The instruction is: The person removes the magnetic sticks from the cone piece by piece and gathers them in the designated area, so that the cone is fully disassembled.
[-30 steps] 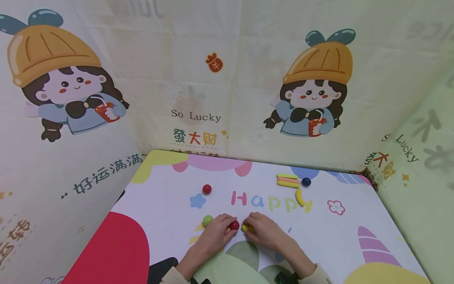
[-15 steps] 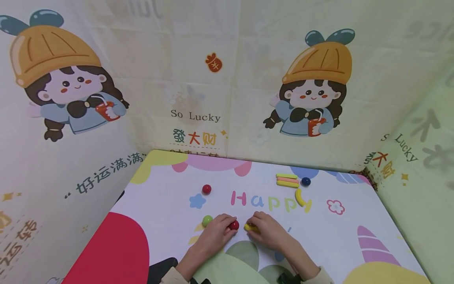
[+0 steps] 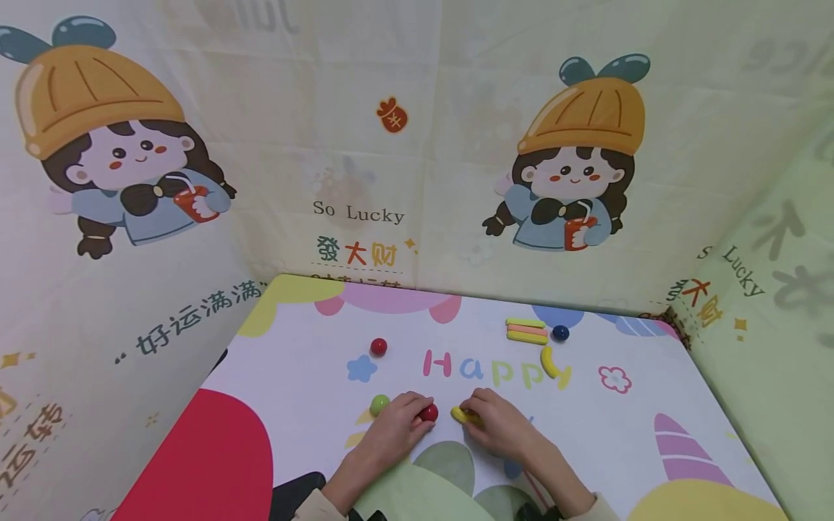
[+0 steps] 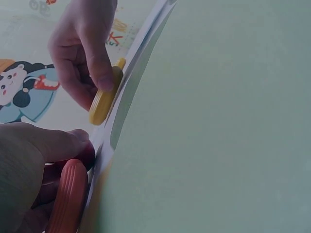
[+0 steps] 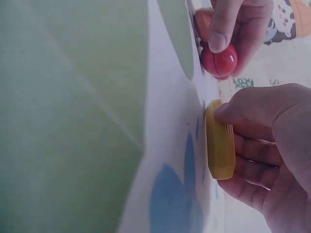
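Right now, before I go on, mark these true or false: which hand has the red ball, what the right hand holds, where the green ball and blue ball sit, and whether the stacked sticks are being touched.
1. The left hand holds the red ball. True; an orange stick is in that hand too.
2. The right hand pinches a blue stick. False: it pinches a yellow stick.
3. The green ball lies on the mat just beside the left hand. True.
4. The blue ball is in the right hand. False: it sits at the far side of the mat, next to the stacked sticks.
5. A hand rests on the stacked sticks. False: both hands are well clear of them.
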### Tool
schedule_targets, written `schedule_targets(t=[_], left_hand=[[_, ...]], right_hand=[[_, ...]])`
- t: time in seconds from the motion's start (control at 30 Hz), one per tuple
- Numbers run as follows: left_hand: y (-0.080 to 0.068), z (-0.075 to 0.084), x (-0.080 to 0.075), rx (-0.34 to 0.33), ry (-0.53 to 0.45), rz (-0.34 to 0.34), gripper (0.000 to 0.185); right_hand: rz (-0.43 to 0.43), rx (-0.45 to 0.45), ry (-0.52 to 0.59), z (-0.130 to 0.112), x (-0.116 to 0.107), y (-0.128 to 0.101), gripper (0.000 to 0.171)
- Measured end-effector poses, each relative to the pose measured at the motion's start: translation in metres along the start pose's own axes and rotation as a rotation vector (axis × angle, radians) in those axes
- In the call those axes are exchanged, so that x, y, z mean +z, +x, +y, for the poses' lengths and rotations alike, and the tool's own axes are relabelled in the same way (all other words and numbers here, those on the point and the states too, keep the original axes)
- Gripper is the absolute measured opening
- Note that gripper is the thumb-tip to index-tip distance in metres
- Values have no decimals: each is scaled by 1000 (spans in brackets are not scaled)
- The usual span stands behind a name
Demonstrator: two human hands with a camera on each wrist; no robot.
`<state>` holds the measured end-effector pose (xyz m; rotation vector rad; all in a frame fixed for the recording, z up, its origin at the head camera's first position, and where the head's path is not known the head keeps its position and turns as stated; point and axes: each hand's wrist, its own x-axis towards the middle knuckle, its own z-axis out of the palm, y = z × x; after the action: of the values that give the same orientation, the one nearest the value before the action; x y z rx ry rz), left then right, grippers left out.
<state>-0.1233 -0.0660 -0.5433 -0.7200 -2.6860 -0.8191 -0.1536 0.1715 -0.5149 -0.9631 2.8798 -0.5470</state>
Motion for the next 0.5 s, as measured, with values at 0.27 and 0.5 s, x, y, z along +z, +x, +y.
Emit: schedule_targets(t=[0.27, 0.5], left_hand=[[0, -1, 1, 1, -29, 4, 40], [0, -1, -1, -4, -41, -4, 40]], right_hand=[[88, 87, 13, 11, -6, 9, 27], [134, 220, 86, 31, -12, 19, 27]])
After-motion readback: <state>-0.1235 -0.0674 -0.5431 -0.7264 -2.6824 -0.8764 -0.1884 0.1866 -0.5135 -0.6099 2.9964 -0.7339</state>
